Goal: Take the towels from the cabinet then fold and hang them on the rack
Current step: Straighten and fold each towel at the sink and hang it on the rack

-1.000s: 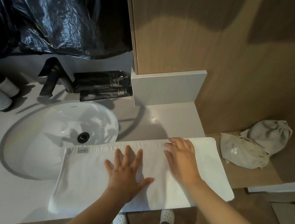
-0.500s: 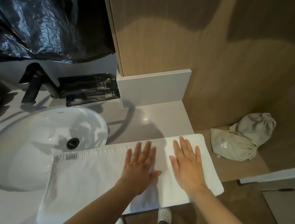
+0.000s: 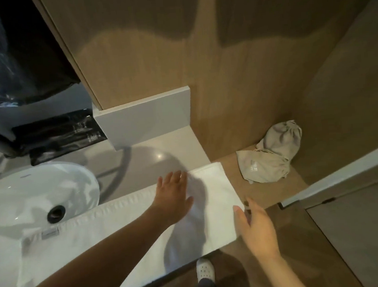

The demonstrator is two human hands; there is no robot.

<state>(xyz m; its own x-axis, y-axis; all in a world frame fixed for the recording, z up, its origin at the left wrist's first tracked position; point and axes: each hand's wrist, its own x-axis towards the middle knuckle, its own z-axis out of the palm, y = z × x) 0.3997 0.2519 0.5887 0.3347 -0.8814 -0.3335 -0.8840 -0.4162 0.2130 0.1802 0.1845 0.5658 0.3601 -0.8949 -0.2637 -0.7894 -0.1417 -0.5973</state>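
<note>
Two hands are over one white folded towel (image 3: 217,193), which lies along the front of the surface (image 3: 161,150), its left part across the rim of the sink (image 3: 28,196), its right end on a wooden ledge (image 3: 267,191). The left hand (image 3: 174,195) rests flat on the towel, grip apart, fingers straight. The right hand (image 3: 254,226) is at the towel's right end, grip also apart; if it touches the cloth I cannot tell. Two grey pouches (image 3: 265,164) lie on the ledge.

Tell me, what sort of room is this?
Most likely a bathroom: a white sink set in a pale countertop, a white towel spread on it, and black toiletry packets by the wall.
</note>
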